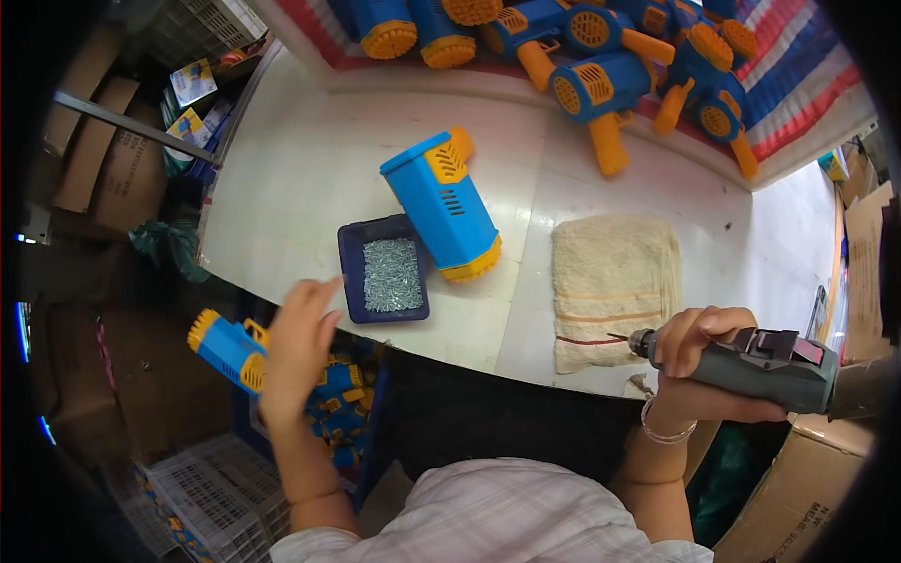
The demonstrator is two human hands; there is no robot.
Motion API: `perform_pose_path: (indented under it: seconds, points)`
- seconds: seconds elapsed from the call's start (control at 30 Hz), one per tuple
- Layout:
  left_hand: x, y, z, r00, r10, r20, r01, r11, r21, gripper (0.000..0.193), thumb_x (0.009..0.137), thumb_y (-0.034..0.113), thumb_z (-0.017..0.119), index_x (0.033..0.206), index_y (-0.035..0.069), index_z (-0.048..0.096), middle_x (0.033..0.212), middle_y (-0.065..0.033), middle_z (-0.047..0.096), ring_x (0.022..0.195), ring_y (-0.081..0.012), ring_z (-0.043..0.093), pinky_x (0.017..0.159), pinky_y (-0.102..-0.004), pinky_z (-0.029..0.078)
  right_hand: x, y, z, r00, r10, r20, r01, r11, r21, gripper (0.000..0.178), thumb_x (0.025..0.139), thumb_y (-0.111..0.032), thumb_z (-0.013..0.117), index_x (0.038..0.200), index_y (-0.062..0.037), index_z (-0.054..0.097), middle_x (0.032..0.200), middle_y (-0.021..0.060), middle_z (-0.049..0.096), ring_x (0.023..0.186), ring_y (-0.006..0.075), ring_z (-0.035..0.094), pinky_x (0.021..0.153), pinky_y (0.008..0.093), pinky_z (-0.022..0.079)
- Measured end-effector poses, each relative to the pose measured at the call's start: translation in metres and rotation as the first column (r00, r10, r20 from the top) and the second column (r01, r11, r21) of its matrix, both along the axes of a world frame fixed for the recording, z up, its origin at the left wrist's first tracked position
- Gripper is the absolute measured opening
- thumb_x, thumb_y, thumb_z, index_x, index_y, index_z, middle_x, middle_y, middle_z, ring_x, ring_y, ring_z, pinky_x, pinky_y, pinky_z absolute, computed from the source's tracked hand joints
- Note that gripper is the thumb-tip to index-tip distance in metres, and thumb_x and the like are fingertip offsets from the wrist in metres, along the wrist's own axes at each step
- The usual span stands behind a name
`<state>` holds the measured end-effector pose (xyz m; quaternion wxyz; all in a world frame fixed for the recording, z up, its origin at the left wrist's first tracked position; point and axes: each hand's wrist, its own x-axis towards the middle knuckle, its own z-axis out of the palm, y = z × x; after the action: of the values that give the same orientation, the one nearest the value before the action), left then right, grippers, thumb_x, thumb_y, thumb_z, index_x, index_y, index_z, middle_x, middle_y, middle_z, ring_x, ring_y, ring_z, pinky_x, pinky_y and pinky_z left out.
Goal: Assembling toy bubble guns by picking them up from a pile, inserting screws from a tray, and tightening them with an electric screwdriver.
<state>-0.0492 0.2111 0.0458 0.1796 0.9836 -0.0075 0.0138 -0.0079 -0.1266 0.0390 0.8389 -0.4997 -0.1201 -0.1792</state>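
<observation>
My right hand (699, 357) is wrapped round a dark grey electric screwdriver (765, 371), its thin bit pointing left over the edge of a folded beige towel (615, 281). Off the table's front left edge is my left hand (300, 342), fingers apart, seemingly holding nothing. Just beyond its wrist, to the left, is a blue-and-yellow toy gun (228, 349), partly covered by the hand; whether they touch is unclear. A dark blue tray (352, 272) of small silvery screws (392, 274) stands near my left fingertips. Against the tray's right side lies another blue-and-yellow toy gun body (446, 206).
Several blue-and-orange toy guns (601, 84) are heaped at the back on striped sheeting (807, 84). Below the table, left, more toys (343, 403) fill a blue crate, beside a white plastic basket (221, 483). Cardboard boxes (798, 488) stand at lower right.
</observation>
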Motion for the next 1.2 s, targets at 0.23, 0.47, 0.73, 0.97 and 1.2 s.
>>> perform_pose_path:
  seconds: [0.23, 0.47, 0.73, 0.97, 1.2]
  points:
    - [0.042, -0.026, -0.076, 0.990, -0.141, -0.014, 0.137, 0.976, -0.168, 0.009, 0.079, 0.002, 0.056, 0.087, -0.002, 0.053, 0.078, -0.0141, 0.051, 0.070, -0.0296, 0.052, 0.062, -0.0339, 0.042, -0.006, 0.001, 0.005, 0.978, 0.201, 0.059, -0.205, 0.976, 0.074, 0.100, 0.054, -0.088, 0.039, 0.088, 0.0052, 0.048, 0.055, 0.0059, 0.050, 0.045, 0.0133, 0.045, 0.038, 0.0247, 0.037]
    - [0.037, -0.026, -0.076, 0.990, -0.017, 0.138, 0.026, 0.997, -0.068, 0.014, 0.081, 0.007, 0.057, 0.073, -0.002, 0.049, 0.068, -0.0141, 0.048, 0.059, -0.0284, 0.049, 0.053, -0.0346, 0.039, -0.006, 0.012, 0.009, 0.985, 0.171, 0.037, -0.171, 0.985, -0.014, 0.089, 0.064, -0.084, 0.034, 0.084, 0.0009, 0.049, 0.050, 0.0026, 0.048, 0.039, 0.0123, 0.044, 0.035, 0.0243, 0.038]
    - [0.035, -0.065, -0.059, 0.943, 0.287, 0.170, -0.209, 0.905, -0.372, 0.005, 0.077, 0.000, 0.060, 0.080, 0.000, 0.064, 0.069, -0.0071, 0.062, 0.056, -0.0103, 0.053, 0.049, -0.0233, 0.040, -0.004, 0.014, 0.026, 0.956, 0.290, 0.043, -0.290, 0.957, -0.015, 0.079, 0.070, -0.078, 0.039, 0.082, -0.0009, 0.047, 0.052, 0.0042, 0.049, 0.042, 0.0136, 0.048, 0.036, 0.0272, 0.041]
    - [0.019, -0.154, -0.066, 0.816, -0.438, -0.376, -0.442, -0.055, -0.895, 0.006, 0.079, -0.001, 0.059, 0.085, -0.003, 0.056, 0.076, -0.0115, 0.062, 0.062, -0.0135, 0.059, 0.056, -0.0220, 0.048, -0.002, 0.012, 0.023, 0.943, 0.235, 0.234, -0.250, 0.968, 0.033, 0.070, 0.075, -0.073, 0.039, 0.082, -0.0041, 0.045, 0.054, 0.0037, 0.050, 0.040, 0.0134, 0.047, 0.035, 0.0244, 0.040]
    - [0.019, -0.164, -0.074, 0.753, -0.569, -0.330, -0.575, -0.327, -0.750, 0.007, 0.084, 0.004, 0.057, 0.088, 0.002, 0.051, 0.080, -0.0110, 0.060, 0.064, -0.0140, 0.059, 0.057, -0.0226, 0.048, -0.003, 0.006, 0.026, 0.961, 0.190, 0.203, -0.213, 0.972, 0.101, 0.068, 0.075, -0.073, 0.041, 0.080, -0.0052, 0.044, 0.052, 0.0032, 0.049, 0.038, 0.0132, 0.046, 0.033, 0.0245, 0.040]
